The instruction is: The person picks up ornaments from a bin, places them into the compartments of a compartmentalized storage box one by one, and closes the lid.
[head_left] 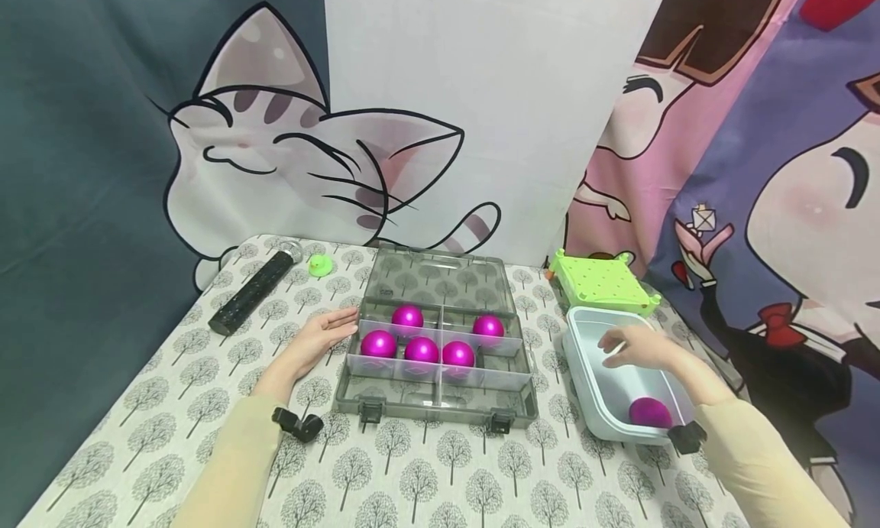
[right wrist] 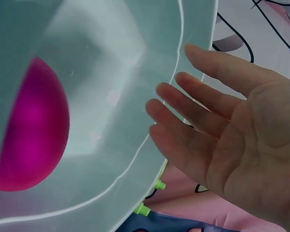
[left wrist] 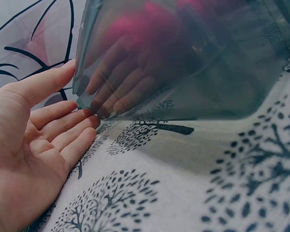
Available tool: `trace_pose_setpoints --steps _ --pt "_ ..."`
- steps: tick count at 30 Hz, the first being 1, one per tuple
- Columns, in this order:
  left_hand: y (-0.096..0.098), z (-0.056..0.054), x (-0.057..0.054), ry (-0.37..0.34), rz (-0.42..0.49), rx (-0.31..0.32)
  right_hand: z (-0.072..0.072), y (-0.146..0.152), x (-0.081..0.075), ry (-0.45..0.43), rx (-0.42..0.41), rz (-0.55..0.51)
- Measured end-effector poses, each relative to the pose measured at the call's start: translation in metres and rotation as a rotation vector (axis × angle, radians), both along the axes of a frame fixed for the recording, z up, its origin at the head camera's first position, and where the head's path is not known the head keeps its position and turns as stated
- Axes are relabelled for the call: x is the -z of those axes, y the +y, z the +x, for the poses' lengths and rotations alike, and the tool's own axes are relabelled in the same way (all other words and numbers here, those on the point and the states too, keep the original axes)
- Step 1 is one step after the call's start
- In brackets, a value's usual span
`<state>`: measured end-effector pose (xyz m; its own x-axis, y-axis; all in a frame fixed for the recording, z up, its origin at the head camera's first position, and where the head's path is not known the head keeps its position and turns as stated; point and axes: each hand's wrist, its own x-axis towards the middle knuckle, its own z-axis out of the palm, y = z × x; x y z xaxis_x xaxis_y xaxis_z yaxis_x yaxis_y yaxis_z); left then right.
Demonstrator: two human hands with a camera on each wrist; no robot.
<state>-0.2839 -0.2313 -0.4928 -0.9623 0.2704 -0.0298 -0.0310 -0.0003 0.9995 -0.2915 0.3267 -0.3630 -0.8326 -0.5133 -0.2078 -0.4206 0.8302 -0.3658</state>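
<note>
A grey see-through divider box lies with its lid folded back on the table. Several shiny magenta balls sit in its back and middle compartments; the front row holds none. My left hand is at the box's left side, fingers straight and the fingertips touching or nearly touching its wall. Over the pale blue tub hovers my right hand, fingers loosely spread with nothing in them. One magenta ball lies at the near end inside the tub, apart from the hand.
A bright green small crate-like thing stands behind the tub. At the back left lie a black cylinder with a clear end and a green toy duck. A patterned cloth covers the table; printed curtains hang behind.
</note>
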Motion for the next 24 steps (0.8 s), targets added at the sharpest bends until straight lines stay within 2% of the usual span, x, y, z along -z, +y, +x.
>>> trace_pose_setpoints --steps 3,8,16,19,24 --pt "0.0 0.0 0.0 0.005 -0.001 0.004 0.002 0.003 0.0 -0.064 0.014 0.016" --pt "-0.001 -0.001 0.002 0.005 -0.001 0.004 0.009 0.005 -0.001 -0.219 0.074 0.045" --pt "-0.001 0.0 0.001 -0.002 0.001 0.0 0.018 0.003 0.0 -0.36 0.167 0.124" --pt "-0.001 -0.001 0.002 0.003 0.0 0.003 0.021 0.001 0.002 -0.398 0.189 0.162" --pt "-0.001 -0.001 0.002 0.001 0.0 0.0 0.025 0.002 0.004 -0.395 0.202 0.239"
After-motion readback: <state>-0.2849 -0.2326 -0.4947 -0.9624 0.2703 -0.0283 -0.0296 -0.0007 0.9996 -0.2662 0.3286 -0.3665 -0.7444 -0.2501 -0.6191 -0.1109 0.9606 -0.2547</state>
